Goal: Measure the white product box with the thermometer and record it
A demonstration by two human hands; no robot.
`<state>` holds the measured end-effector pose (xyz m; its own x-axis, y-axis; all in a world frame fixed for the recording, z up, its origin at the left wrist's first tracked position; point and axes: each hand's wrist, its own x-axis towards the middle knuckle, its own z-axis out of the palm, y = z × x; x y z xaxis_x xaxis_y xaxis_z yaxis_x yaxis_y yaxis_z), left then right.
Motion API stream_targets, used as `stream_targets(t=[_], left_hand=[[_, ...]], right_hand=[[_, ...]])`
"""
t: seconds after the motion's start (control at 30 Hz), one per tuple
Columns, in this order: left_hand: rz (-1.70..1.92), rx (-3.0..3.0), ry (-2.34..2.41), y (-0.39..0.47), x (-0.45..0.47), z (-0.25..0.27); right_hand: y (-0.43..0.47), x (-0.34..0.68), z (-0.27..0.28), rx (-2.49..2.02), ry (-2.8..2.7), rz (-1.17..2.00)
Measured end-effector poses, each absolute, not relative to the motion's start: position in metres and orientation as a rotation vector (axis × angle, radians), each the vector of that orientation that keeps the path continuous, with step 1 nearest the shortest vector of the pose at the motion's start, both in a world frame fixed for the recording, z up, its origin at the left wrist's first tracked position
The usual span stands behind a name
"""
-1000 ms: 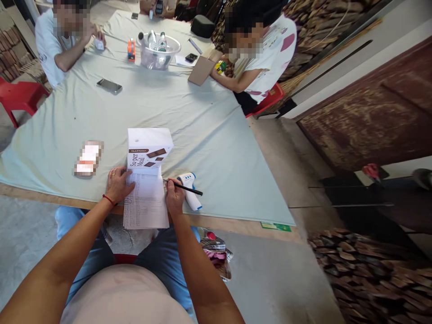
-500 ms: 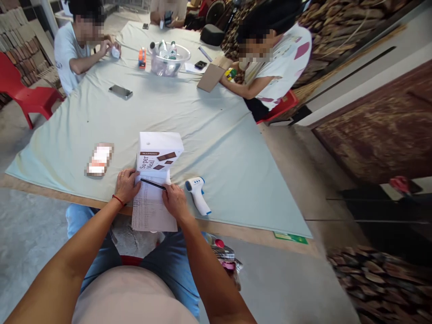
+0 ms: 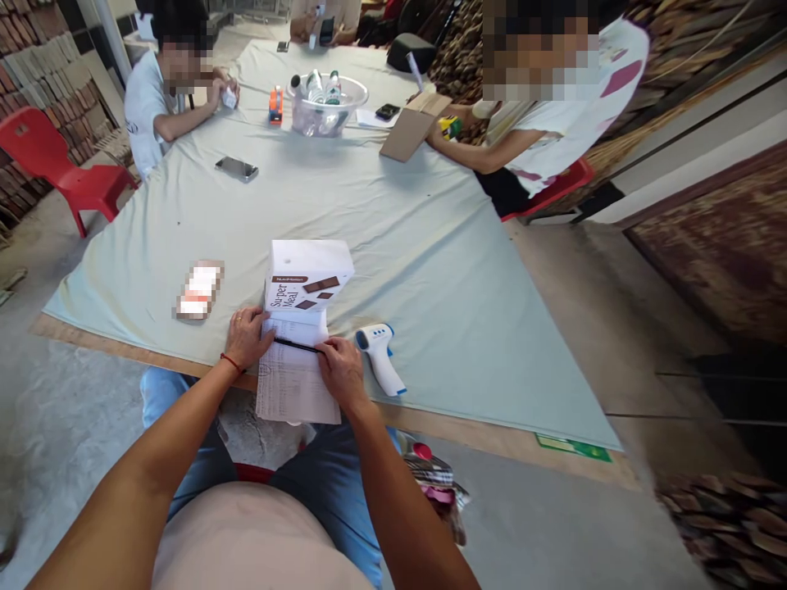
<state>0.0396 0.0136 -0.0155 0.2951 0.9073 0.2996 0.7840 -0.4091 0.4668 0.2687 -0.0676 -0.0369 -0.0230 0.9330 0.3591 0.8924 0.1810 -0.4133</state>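
A printed sheet of paper (image 3: 297, 393) lies at the table's near edge and hangs over it. Behind it stands a white carton (image 3: 311, 260) printed "Su-per Meal", touching the top of the sheet. My left hand (image 3: 247, 338) lies on the sheet's left edge by the carton's corner, fingers laid out, its thumb close to one end of a black pen (image 3: 297, 345). The other end of that pen is between the bent fingers of my right hand (image 3: 342, 369), which rests on the sheet's right edge. A white and blue infrared thermometer (image 3: 379, 358) lies just right of this hand.
A lit phone (image 3: 201, 290) lies at left, a dark phone (image 3: 237, 169) beyond it. Farther back are a basin of bottles (image 3: 328, 106) and an orange item (image 3: 276, 106). People sit around the table; the one at right has a cardboard piece (image 3: 407, 135). A red chair (image 3: 67, 168) stands left.
The view has turned slightly, so the scene sits farther right. The pen's left end has dropped a little toward me. Both hands stay at the sheet's edges.
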Motion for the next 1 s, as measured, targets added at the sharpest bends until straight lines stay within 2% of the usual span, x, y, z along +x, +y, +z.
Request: stream_targets(t=[1.0], left_hand=[[0.765,2.322,1.665,0.018,0.04,-0.014]], right_hand=[[-0.084,0.279,-0.049,-1.752,-1.604,0.087]])
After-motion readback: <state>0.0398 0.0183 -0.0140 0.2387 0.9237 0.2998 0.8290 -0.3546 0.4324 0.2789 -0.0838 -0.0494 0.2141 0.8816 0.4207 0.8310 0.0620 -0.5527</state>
